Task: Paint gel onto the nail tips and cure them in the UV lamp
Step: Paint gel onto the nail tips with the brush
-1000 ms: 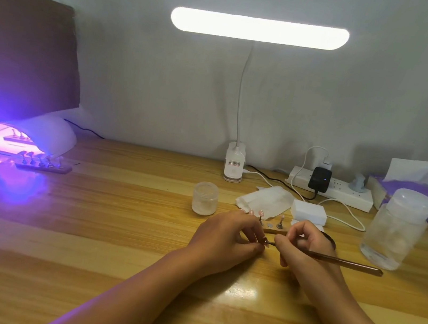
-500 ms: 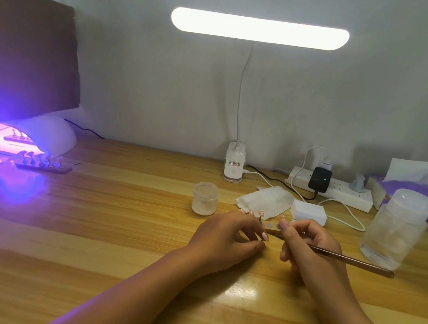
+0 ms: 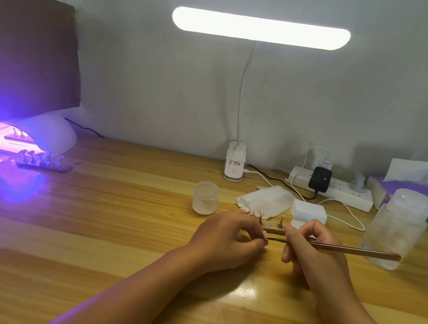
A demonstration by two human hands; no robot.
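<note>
My left hand (image 3: pixel 226 236) pinches a small pink nail tip (image 3: pixel 265 235) between thumb and forefinger. My right hand (image 3: pixel 311 247) grips a thin gold-brown brush (image 3: pixel 347 249), whose point touches that tip. Just behind my hands lies a wooden holder strip (image 3: pixel 271 228) with upright pegs, some carrying pink tips. At the far left the white UV lamp (image 3: pixel 52 133) glows violet. A second strip of nail tips (image 3: pixel 43 161) lies at its mouth, and another sits inside.
A small frosted jar (image 3: pixel 205 197) stands left of the holder. White wipes (image 3: pixel 265 202), a white block (image 3: pixel 308 212), a clear lidded bottle (image 3: pixel 395 228), a power strip (image 3: pixel 334 190), a tissue box (image 3: pixel 426 195) and a desk lamp base (image 3: pixel 234 166) fill the back right of the wooden table (image 3: pixel 112 229).
My right hand has drawn the brush slightly right and back to the tip held in my left hand. The left hand stays almost still.
</note>
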